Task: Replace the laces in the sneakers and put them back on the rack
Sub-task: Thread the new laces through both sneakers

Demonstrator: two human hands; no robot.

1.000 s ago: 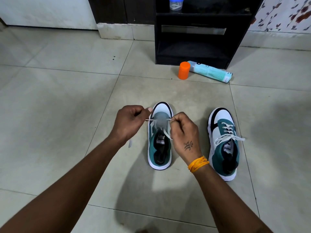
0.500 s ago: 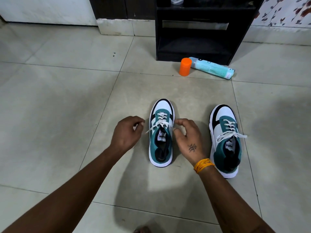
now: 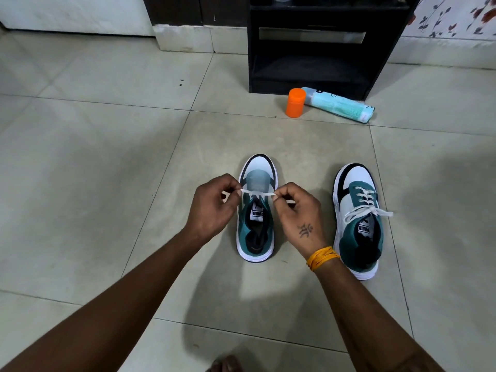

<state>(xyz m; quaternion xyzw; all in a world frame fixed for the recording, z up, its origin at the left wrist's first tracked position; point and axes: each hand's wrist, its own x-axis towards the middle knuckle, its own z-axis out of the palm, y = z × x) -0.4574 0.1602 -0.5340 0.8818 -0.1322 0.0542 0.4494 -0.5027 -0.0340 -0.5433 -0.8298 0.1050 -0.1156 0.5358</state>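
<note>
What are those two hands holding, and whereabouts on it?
A white lace, stretched across the left sneaker. The left hand pinches one end and the right hand pinches the other, between thumb and fingertips.

Two low-top sneakers, the left sneaker and right sneaker, are teal, white and black with white laces. Pale grey floor tiles, black wooden rack, orange plastic cap, light-blue tube, floral-patterned wall.
</note>
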